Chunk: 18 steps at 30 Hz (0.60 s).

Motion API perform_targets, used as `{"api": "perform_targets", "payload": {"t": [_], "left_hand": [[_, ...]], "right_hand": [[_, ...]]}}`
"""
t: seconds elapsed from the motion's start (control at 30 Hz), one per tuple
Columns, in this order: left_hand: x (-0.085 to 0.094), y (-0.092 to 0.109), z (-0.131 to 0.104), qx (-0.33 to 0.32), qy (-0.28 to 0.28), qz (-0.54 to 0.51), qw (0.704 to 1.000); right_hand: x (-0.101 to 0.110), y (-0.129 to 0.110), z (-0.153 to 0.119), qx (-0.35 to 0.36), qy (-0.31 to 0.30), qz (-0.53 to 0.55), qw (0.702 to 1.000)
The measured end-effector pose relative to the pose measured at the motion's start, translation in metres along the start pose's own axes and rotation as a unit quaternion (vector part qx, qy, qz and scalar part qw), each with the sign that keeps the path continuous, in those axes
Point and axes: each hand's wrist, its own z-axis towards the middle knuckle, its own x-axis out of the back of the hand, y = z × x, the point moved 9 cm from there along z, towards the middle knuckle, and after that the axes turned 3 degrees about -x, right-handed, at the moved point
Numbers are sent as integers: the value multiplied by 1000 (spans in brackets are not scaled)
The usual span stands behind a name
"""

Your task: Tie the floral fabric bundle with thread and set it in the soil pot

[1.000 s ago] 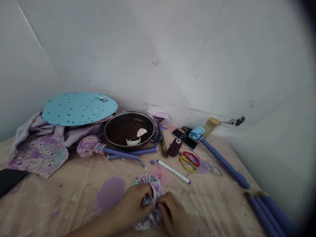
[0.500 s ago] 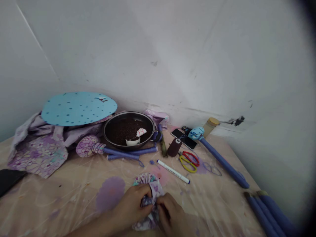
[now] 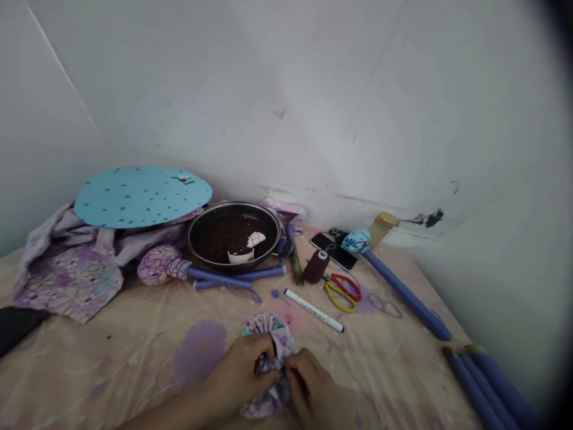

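Note:
My left hand [image 3: 244, 370] is wrapped round a gathered bundle of floral purple fabric [image 3: 264, 323], its thumb and fingers closed about the cinched neck. The bundle's rounded top bulges out above the fingers, and loose cloth hangs below them. Close beside it, my right hand [image 3: 311, 382] pinches at the fabric's right side with its fingertips together. Whether a thread lies between those fingertips is too small to tell. Beyond the hands lie a white marker [image 3: 314, 310] and scissors [image 3: 342, 292] with one red and one yellow handle.
A dark pan [image 3: 224, 236] of brown grains holds a small white cup [image 3: 242, 256]. Left are floral cloth [image 3: 76, 275] and a blue dotted oval [image 3: 143, 197]. Thread spool [image 3: 316, 266], phone [image 3: 344, 258] and blue-wrapped stick [image 3: 405, 294] lie right, near the wall [image 3: 286, 107].

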Motion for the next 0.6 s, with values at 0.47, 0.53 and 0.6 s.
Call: {"api": "perform_targets", "payload": {"t": [0.47,0.53,0.6], "left_hand": [[9,16,0,-58,-28,-17,998],[6,15,1,-65,-21,-24,997],[5,13,1,-70,-12,-31,997]], "right_hand": [[-2,10,3,17,-55,-94,994],[-4,11,2,19,-68,-110,991],[-5,14,2,16,-77,-116,990]]}}
